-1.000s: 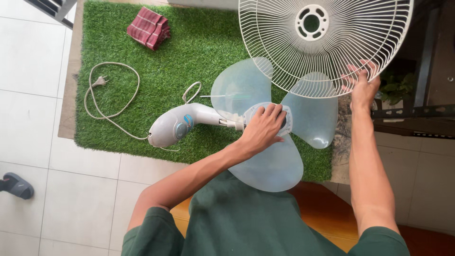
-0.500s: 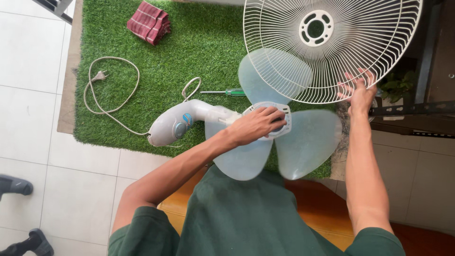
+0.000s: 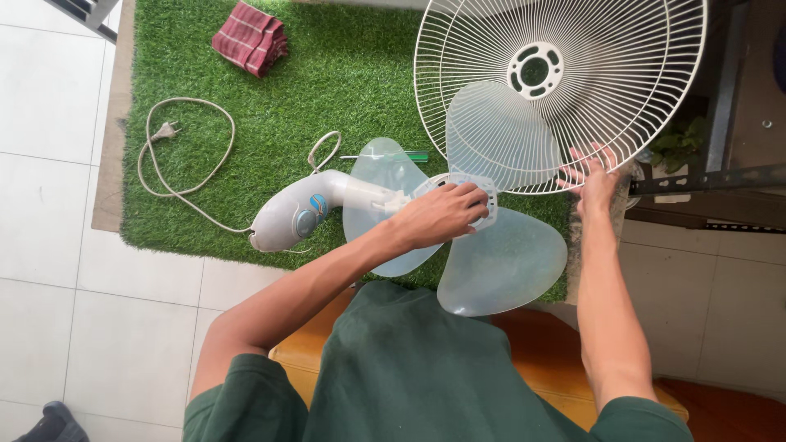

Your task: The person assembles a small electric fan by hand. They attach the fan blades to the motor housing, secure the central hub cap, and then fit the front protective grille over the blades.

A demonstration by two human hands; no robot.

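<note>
1. The pale translucent blue three-bladed plastic fan propeller (image 3: 491, 254) sits on the motor end of a grey-white fan head (image 3: 307, 209) that lies on its side on the grass mat, just in front of the person's knees.
2. One blade points up behind the grille, one down towards the person, one left over the neck of the fan head; all three look thin and slightly frosted.
3. The left hand (image 3: 442, 214) rests on the propeller's hub, fingers curled together over the centre; what lies under the palm is hidden.
4. The right hand (image 3: 594, 176) grips the lower rim of a round white wire fan grille (image 3: 565, 82), fingers closed through the wires, holding it tilted above the mat.
5. A beige power cord with a plug (image 3: 176, 155) curls in loose loops left of the fan head.
6. A green-handled screwdriver (image 3: 393, 155) lies just above the propeller, partly behind a blade.
7. A folded red checked cloth (image 3: 250, 37) sits at the mat's far corner.
8. The green artificial grass mat (image 3: 270, 98) lies on a white tiled floor (image 3: 49, 205); an orange wooden seat (image 3: 557, 352) shows under the person.
</note>
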